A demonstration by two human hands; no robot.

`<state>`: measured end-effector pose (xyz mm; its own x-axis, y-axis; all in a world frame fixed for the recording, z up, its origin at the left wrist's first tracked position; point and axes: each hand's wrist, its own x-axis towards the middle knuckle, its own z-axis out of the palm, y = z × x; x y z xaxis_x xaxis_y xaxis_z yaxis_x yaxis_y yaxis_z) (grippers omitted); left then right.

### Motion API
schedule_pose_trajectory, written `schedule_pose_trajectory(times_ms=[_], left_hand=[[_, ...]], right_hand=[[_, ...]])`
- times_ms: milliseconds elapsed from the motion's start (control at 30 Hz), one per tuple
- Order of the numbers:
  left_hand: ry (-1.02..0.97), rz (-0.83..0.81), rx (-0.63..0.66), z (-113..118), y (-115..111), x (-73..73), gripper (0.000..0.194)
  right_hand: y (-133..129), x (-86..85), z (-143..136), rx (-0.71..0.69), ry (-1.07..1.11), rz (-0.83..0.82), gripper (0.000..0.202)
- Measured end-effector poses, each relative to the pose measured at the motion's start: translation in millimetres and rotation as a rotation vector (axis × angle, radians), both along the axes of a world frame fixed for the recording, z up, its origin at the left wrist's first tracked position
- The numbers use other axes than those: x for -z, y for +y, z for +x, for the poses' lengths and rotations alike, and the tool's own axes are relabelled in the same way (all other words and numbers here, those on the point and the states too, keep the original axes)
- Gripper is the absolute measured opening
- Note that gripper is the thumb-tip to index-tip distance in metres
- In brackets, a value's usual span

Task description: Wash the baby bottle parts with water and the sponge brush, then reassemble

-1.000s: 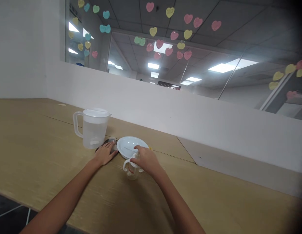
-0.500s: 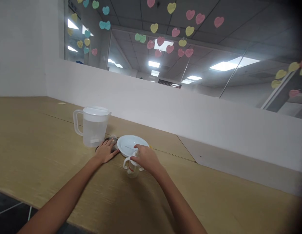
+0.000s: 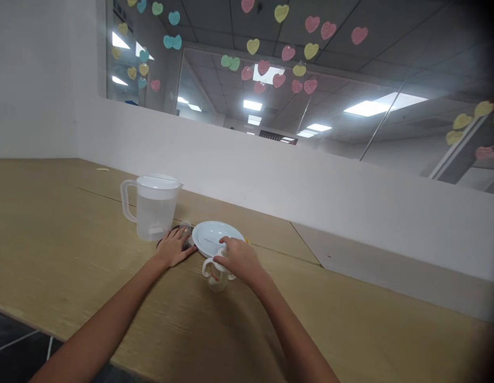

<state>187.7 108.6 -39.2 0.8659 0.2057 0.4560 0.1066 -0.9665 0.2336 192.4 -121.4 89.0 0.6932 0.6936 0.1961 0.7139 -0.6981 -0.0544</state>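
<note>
Near the middle of the table stands a clear baby bottle [image 3: 217, 282] with white curved side handles. My right hand [image 3: 242, 259] is closed around its upper part, thumb and fingers covering much of the top. To the left, my left hand [image 3: 174, 249] lies palm down with its fingers spread. Under and beyond those fingertips show a dark round item and a small clear dome [image 3: 185, 225], both partly hidden. A pale blue-white plate [image 3: 207, 234] sits between and just behind the hands, with a thin light item across it.
A lidded translucent pitcher [image 3: 155, 210] stands behind my left hand, handle to the left. Something small and yellow [image 3: 247, 241] peeks out by the plate's right edge. A white wall [image 3: 247, 165] with windows bounds the wooden table [image 3: 91, 239] at the back.
</note>
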Motion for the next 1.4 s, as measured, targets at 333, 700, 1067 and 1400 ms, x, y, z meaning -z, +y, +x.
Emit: schedule_pose_trajectory(times_ms=[333, 700, 1067, 1400], left_hand=[[0.091, -0.018, -0.006, -2.1, -1.2, -3.3, 0.07], [0.058, 0.01, -0.015, -4.4, -2.7, -6.2, 0.069], [-0.034, 0.079, -0.009, -2.9, -1.6, -5.1, 0.063], [-0.092, 0.019, -0.208, -4.4, -4.4, -17.8, 0.036]], right_hand=[[-0.6, -1.8, -2.4, 0.004, 0.011, 0.008, 0.044], [0.0, -1.3, -1.9, 0.001, 0.013, 0.009, 0.044], [-1.1, 0.4, -0.2, -0.014, -0.004, 0.017, 0.044], [-2.2, -1.9, -1.0, -0.012, 0.038, 0.021, 0.049]])
